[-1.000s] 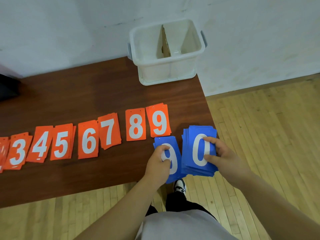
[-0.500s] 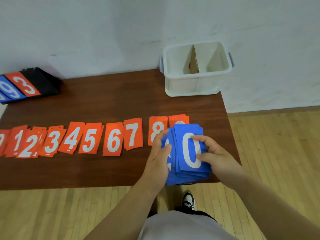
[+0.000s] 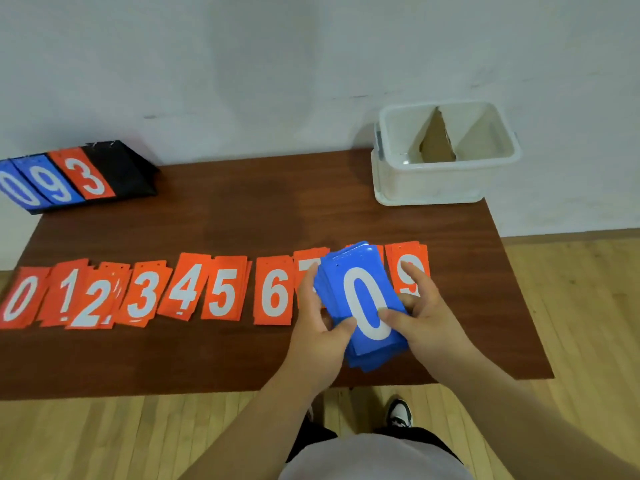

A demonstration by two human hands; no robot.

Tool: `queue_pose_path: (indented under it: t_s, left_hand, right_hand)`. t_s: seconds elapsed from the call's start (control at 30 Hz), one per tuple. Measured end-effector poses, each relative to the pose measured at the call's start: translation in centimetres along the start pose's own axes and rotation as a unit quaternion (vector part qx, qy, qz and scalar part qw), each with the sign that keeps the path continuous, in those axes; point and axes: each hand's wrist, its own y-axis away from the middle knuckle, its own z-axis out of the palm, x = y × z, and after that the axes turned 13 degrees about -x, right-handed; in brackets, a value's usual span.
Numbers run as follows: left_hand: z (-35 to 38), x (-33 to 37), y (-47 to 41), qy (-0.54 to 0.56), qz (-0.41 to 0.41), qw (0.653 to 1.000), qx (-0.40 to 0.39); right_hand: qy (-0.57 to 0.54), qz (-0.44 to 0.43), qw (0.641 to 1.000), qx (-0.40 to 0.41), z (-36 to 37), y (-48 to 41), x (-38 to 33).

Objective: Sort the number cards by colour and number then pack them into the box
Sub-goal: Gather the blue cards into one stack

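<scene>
Through the head camera I see both hands on a thick stack of blue plastic number cards (image 3: 363, 303) whose top card shows a white 0. The left hand (image 3: 318, 327) grips the stack's left edge, with its fingers curled around the side and its thumb lying across the lower face. The right hand (image 3: 422, 317) holds the right edge, with its thumb pressed on the top card beside the 0. Its forefinger reaches out over the orange 9 pile (image 3: 408, 261), and I cannot tell whether it touches. The stack is slightly fanned and tilted, and it sits over the near right part of the dark brown wooden table (image 3: 225, 220). A row of orange number cards (image 3: 221, 292) with white digits runs across the table in small untidy piles, from the orange 0 pile (image 3: 20, 299) at the far left up to the 9 at the right. The blue stack covers part of the orange 7 pile (image 3: 306, 261) and almost all of the pile between the 7 and the 9. At the far right corner stands the white plastic box (image 3: 429, 183), open-topped, with a brown cardboard divider (image 3: 437, 140) splitting it into two compartments, and I see no cards inside. At the far left stands a black flip scoreboard (image 3: 117, 171) showing a blue 0, a blue 9 and an orange 3.
</scene>
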Motion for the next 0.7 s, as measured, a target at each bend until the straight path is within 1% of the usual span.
queue_pose_path:
  t_s: [0.07, 0.13, 0.17, 0.2, 0.3, 0.33, 0.4, 0.43, 0.5, 0.57, 0.63, 0.7]
  left_hand:
    - [-1.7, 0.5, -0.9, -0.032, -0.006, 0.999, -0.011]
    - [-3.3, 1.1, -2.6, -0.126, 0.001, 0.992, -0.031]
    - [-3.9, 1.6, -3.6, -0.176, 0.005, 0.983, -0.053]
    - [-4.2, 2.2, -4.6, -0.212, 0.005, 0.973, -0.086]
    - [-2.9, 3.9, -7.9, -0.266, -0.003, 0.940, -0.215]
    - [-1.9, 4.1, -8.9, -0.289, 0.003, 0.925, -0.246]
    - [0.8, 3.9, -10.6, -0.320, 0.023, 0.906, -0.275]
    - [2.2, 3.6, -11.3, -0.320, 0.030, 0.905, -0.279]
    - [5.1, 2.4, -12.6, -0.312, 0.049, 0.909, -0.271]
    - [8.1, 0.8, -13.9, -0.312, 0.068, 0.910, -0.264]
    - [11.1, -1.1, -15.3, -0.312, 0.083, 0.915, -0.243]
    - [13.8, -2.9, -16.6, -0.299, 0.094, 0.926, -0.209]
  right_hand:
    - [0.042, -0.005, 0.999, 0.012, -0.2, 0.0, -0.1]
    - [0.118, -0.009, 0.993, 0.004, -1.2, 0.3, -0.4]
    - [0.153, -0.006, 0.988, -0.001, -1.9, 0.4, -0.4]
    - [0.180, 0.004, 0.984, -0.006, -2.8, 0.5, -0.3]
    - [0.235, 0.036, 0.971, -0.013, -5.5, 0.9, -0.1]
    - [0.242, 0.041, 0.970, -0.005, -6.5, 1.1, -0.1]
    - [0.235, 0.038, 0.971, 0.026, -8.6, 1.6, 0.1]
    - [0.239, 0.037, 0.969, 0.052, -9.7, 1.9, 0.4]
    - [0.253, 0.043, 0.957, 0.134, -12.4, 2.3, 1.5]
    - [0.218, 0.043, 0.953, 0.207, -15.3, 2.4, 3.3]
    - [0.177, 0.044, 0.955, 0.234, -18.0, 2.0, 5.2]
    - [0.160, 0.030, 0.952, 0.260, -20.2, 1.2, 6.7]
